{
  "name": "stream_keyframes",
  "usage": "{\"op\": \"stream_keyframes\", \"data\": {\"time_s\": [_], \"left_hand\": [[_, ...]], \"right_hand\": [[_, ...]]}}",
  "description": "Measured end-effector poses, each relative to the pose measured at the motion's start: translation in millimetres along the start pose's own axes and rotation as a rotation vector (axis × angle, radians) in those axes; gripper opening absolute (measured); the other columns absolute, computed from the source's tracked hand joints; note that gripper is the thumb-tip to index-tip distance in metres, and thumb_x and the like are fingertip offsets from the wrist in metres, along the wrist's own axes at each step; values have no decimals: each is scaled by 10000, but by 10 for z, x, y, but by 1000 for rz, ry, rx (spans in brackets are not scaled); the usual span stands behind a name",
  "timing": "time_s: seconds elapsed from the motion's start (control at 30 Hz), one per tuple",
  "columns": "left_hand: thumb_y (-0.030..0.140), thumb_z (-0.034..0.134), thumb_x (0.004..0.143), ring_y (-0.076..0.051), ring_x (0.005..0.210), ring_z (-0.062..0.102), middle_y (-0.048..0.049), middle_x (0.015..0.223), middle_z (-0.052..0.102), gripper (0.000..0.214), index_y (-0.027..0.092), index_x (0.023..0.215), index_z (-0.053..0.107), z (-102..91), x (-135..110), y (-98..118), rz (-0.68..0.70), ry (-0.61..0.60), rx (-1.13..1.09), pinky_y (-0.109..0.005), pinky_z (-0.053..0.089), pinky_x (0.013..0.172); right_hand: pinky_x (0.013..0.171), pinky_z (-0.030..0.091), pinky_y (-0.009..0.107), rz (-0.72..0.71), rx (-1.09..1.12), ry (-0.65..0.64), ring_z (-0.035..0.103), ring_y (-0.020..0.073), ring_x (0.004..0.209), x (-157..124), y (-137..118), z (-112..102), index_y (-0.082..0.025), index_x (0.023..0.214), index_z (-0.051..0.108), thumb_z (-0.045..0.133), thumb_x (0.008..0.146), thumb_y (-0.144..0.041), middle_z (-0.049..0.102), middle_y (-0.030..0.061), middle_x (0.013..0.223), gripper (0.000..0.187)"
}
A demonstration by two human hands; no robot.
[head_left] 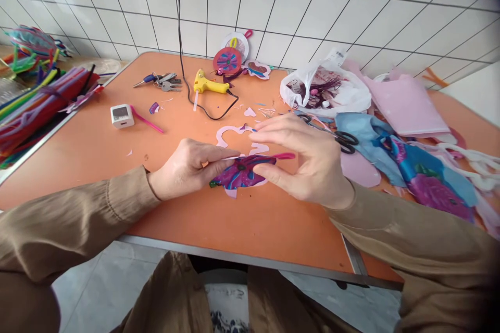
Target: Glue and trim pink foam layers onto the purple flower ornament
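Well, the flower ornament (244, 170) is up between the two hands, over the near middle of the orange table (234, 223). Its left end is hidden by the left hand (191, 166), which pinches it between thumb and fingers, and the backing behind the purple cloth mostly can't be made out. The right hand (307, 158) is spread wide, thumb well away from the fingers; its thumb tip overlaps the flower's right side, and I can't tell whether it touches. The scissors (347, 141) are partly covered by that same hand, and the bundle of coloured stems (47, 99) at the far left is cut off from view.

The ornament's long axis runs left to right, its pink loop (287, 156) pointing right, a bit of pale pink hanging below.

Counting up: one ornament in hand and three more by the tiled wall, a red round one (230, 62), a white round one (242, 44) and a scalloped one (258, 69). There's one yellow glue gun (211, 83), one pair of scissors, one white cube (122, 116) and one plastic bag (287, 99). The keys (167, 82) overlap too much to number.
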State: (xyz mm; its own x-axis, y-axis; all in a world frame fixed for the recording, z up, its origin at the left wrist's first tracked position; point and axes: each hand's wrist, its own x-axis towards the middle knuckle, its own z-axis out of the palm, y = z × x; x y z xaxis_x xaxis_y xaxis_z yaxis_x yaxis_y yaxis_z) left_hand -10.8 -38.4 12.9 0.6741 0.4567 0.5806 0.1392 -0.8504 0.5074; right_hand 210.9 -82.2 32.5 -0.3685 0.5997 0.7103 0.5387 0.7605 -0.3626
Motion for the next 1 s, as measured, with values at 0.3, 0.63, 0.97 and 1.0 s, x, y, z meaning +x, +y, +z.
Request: {"op": "stream_keyframes", "data": {"time_s": [0.3, 0.63, 0.97, 1.0], "left_hand": [[327, 553, 891, -115, 532, 525, -21, 605, 603, 322, 102, 710, 695, 43, 56, 157, -514, -216, -461, -206, 439, 490], [432, 574, 863, -78, 491, 382, 12, 552, 445, 395, 108, 638, 587, 80, 60, 168, -668, -227, -648, -196, 332, 437], [468, 592, 870, -74, 474, 406, 9, 533, 486, 432, 121, 614, 557, 95, 54, 102, -687, -199, -700, -202, 335, 454], [467, 591, 872, -73, 474, 406, 7, 533, 492, 435, 120, 613, 558, 94, 55, 98, -680, -191, -694, -201, 331, 454]], "right_hand": [[720, 518, 344, 326, 136, -178, 672, 197, 788, 59, -102, 50, -209, 655, 661, 652, 770, -147, 703, 17, 709, 132], [615, 478, 307, 546, 334, -221, 637, 168, 674, 70, -95, 95, -209, 586, 644, 640, 733, -192, 686, 11, 648, 149], [619, 482, 279, 550, 413, -309, 627, 144, 683, 88, -25, 22, -188, 693, 674, 630, 774, -252, 697, 16, 726, 112], [607, 477, 275, 556, 430, -315, 624, 142, 676, 91, -13, 12, -189, 696, 674, 621, 778, -253, 691, 14, 722, 116]]}}
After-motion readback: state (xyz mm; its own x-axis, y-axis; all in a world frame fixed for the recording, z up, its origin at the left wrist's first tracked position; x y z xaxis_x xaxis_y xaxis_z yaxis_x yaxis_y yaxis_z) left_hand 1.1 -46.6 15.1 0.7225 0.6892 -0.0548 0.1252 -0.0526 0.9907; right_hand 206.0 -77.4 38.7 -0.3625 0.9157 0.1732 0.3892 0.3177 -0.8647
